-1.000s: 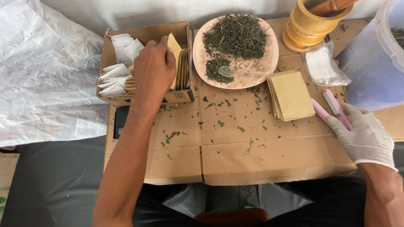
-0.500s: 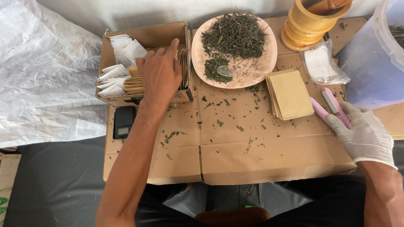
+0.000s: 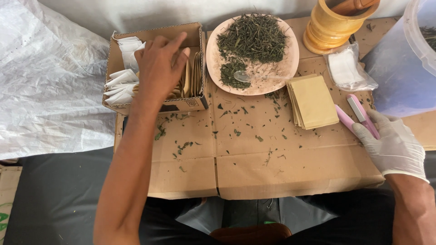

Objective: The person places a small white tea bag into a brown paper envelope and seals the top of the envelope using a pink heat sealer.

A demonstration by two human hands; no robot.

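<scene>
While left hand [image 3: 159,68] hovers over cardboard box [image 3: 119,54] w/ tan envelopes [image 3: 193,75], white sachets [image 3: 122,81].

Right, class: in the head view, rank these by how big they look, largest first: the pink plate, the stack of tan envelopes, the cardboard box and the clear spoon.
1. cardboard box and pink plate: too alike to separate.
2. stack of tan envelopes.
3. clear spoon.

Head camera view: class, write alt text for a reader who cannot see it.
A bare left hand reaches into a cardboard box of white and tan paper sachets, while the gloved right hand rests on a pink sealer tool. Between them are a plate of dried green leaves and a stack of tan envelopes.
</scene>
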